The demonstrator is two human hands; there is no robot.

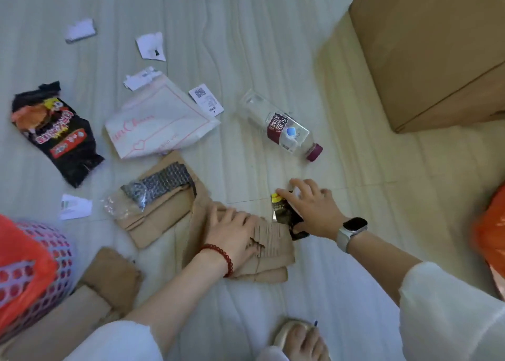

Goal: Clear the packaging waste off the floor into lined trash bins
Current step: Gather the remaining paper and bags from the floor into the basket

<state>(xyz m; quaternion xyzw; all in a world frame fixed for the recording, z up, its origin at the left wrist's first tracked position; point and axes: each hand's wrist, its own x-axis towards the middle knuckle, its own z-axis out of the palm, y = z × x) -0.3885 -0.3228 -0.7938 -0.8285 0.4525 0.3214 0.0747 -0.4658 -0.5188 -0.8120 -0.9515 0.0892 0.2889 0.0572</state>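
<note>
Litter lies scattered on the pale floor. My left hand (233,233) rests flat on a torn brown cardboard piece (273,251), fingers curled over its edge. My right hand (311,206), with a watch on the wrist, closes on a small black and yellow wrapper (284,213) beside that cardboard. A clear plastic bottle (284,128) with a purple cap lies farther out. To the left are a black snack bag (57,134), a white mailer bag (158,123) and a flattened cardboard piece (161,205) with a plastic pouch (153,188) on it. A lilac bin (41,273) with an orange liner stands at bottom left.
A big cardboard box (431,49) fills the upper right. Another orange bag (492,240) shows at the right edge. Paper scraps (150,46) and a tag (206,98) dot the far floor. More cardboard (109,278) lies by the bin. My sandalled foot (300,339) is at the bottom.
</note>
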